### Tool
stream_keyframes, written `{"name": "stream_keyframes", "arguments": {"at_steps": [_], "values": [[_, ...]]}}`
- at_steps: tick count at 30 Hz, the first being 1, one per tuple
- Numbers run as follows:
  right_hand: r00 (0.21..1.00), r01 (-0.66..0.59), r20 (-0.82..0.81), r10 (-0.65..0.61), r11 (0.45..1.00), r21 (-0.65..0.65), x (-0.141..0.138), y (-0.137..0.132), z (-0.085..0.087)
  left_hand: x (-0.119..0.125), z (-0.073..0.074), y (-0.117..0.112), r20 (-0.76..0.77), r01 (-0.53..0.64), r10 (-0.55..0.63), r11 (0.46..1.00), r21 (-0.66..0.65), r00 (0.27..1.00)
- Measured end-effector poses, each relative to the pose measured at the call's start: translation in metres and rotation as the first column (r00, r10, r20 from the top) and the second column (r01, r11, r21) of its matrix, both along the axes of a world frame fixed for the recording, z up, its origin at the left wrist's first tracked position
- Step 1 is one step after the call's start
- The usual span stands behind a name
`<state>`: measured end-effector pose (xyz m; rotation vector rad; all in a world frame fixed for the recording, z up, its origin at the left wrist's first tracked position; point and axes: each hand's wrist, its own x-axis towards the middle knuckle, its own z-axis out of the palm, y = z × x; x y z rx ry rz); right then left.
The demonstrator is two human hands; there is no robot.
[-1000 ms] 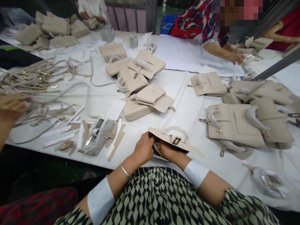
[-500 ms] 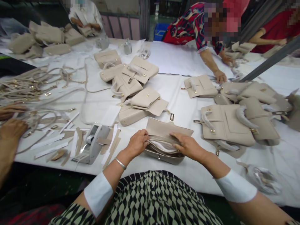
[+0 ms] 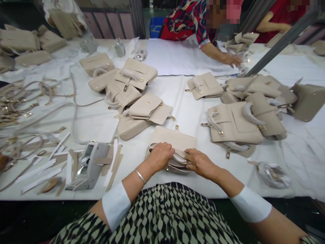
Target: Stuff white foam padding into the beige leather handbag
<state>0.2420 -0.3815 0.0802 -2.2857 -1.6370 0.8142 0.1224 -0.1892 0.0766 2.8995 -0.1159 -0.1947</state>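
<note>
A beige handbag [image 3: 174, 135] lies in front of me with its flap laid back, its metal clasp pointing away. Its mouth is spread, and pale lining shows inside. My left hand [image 3: 159, 156] reaches across the left part of the mouth, fingers curled on the bag's inner edge. On the right side, my right hand [image 3: 201, 163] grips the rim between thumb and fingers. What lies under my left fingertips is hidden.
Several beige handbags [image 3: 138, 76] are heaped ahead, more handbags [image 3: 233, 118] to the right. A grey tape dispenser [image 3: 88, 166] stands among strips at left, near tangled straps [image 3: 15, 98]. A tape roll [image 3: 273, 174] lies right. Across the table, a co-worker's hand [image 3: 232, 60] handles items.
My left hand has moved from the bag's left edge inward over its mouth. The right hand still holds the right side. My view has shifted to the right.
</note>
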Motion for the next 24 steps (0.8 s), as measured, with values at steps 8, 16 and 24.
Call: {"name": "stream_keyframes", "arguments": {"at_steps": [8,16,24], "values": [[0.987,0.105,-0.126,-0.101,0.994,0.027,-0.007,-0.009,-0.009,0.003,0.002,-0.014,0.055,-0.068,0.066,0.997,0.037,0.996],[0.941,0.15,-0.314,-0.126,0.987,0.054,-0.007,-0.006,-0.027,-0.012,0.006,-0.04,-0.05,-0.009,0.004,0.995,-0.097,0.999],[0.945,0.164,-0.296,-0.139,0.984,0.062,-0.006,-0.017,-0.023,0.001,0.023,-0.06,-0.181,-0.35,0.311,0.902,-0.254,0.933]]}}
